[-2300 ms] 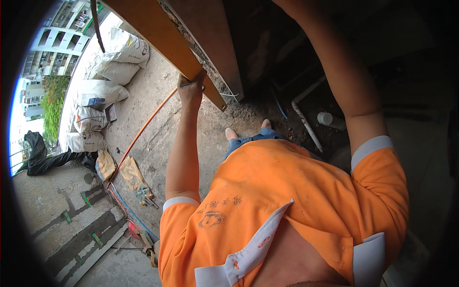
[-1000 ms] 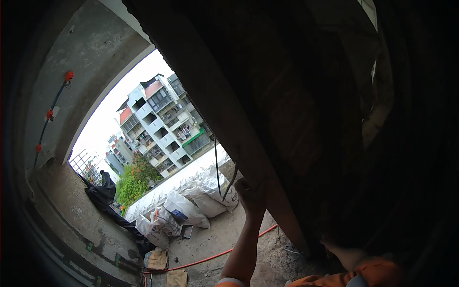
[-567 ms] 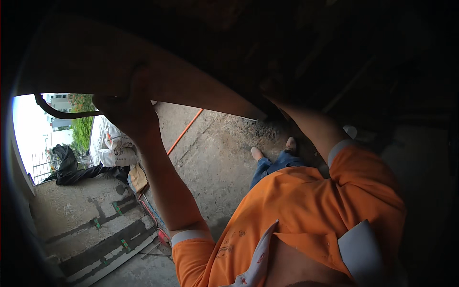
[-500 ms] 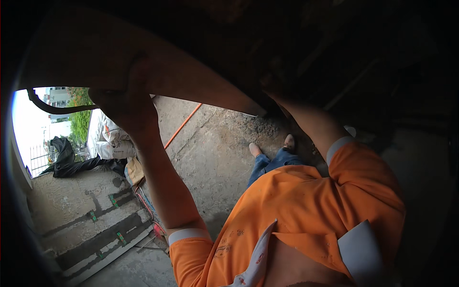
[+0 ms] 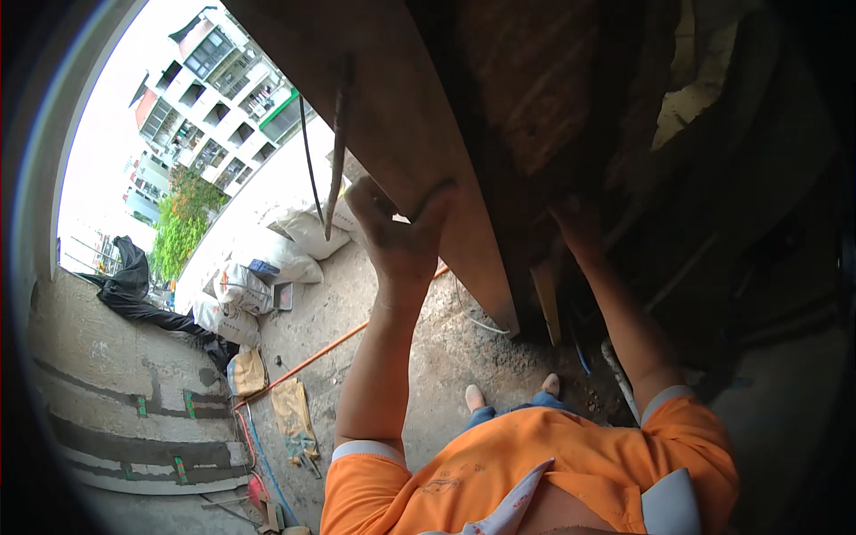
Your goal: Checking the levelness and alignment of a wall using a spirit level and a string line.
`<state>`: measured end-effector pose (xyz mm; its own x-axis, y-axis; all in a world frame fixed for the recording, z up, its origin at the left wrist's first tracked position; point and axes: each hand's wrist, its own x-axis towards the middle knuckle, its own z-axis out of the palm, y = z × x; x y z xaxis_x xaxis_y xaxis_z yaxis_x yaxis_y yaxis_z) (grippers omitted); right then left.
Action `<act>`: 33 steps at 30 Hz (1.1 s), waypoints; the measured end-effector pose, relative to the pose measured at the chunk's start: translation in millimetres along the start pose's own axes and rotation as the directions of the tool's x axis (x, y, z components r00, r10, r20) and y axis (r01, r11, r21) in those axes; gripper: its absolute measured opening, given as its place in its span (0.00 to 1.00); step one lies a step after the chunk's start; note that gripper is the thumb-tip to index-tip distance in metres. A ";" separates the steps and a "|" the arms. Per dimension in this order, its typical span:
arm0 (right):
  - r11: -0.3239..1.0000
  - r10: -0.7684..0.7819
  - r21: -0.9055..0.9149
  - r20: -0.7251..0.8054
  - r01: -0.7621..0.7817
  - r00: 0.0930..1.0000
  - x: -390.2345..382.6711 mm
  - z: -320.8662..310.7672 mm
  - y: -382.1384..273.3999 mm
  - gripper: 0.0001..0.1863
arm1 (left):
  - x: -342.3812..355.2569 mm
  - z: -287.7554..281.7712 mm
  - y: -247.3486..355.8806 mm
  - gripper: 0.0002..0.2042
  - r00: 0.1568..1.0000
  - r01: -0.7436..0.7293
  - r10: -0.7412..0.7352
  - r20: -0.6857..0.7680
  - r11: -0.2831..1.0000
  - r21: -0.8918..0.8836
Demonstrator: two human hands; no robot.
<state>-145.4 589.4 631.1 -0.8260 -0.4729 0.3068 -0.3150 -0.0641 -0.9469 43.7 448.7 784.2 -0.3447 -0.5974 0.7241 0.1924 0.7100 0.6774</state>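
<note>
A long brown board (image 5: 419,134), likely wood, slants down from the upper middle toward my feet. My left hand (image 5: 392,227) is closed on its left edge, with the thumb lying across the face. Just beyond those fingers hangs a dark thin rod (image 5: 337,165), with a black cable (image 5: 308,160) beside it; whether the hand touches the rod is unclear. My right hand (image 5: 575,227) reaches up into deep shadow right of the board, near its dark side. Its fingers are too dark to make out.
White sacks (image 5: 276,254) are piled at the left beside an opening onto buildings. An orange hose (image 5: 312,361) crosses the concrete floor, near a tan cloth (image 5: 292,415). A pale pipe (image 5: 618,374) stands under my right arm. Black sheeting (image 5: 134,294) drapes over the low wall.
The view has swung, showing more of the buildings and sacks. In it the board hangs more steeply, and my left hand, still on its edge, appears farther right.
</note>
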 end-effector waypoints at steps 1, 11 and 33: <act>0.993 -0.121 0.012 -0.052 0.121 0.991 13.6 -13.3 -43.1 0.17 | -4.9 -0.2 -3.2 0.30 0.999 -0.040 0.040 0.006 0.997 0.066; 0.675 -0.726 -0.341 -0.151 0.654 0.671 11.8 19.3 -451.2 0.48 | -15.9 -30.2 -7.3 0.29 0.957 -0.287 0.283 0.058 0.954 0.082; 0.758 -0.608 -0.528 -0.361 0.383 0.707 71.9 131.8 -580.3 0.38 | -6.5 -43.5 -13.4 0.24 0.939 -0.217 0.255 0.230 0.960 -0.178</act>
<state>39.6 476.7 1190.0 -0.5614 0.0217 0.8273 -0.8016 0.2341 -0.5501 83.4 426.8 776.1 -0.4858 -0.2947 0.8229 0.4226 0.7449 0.5163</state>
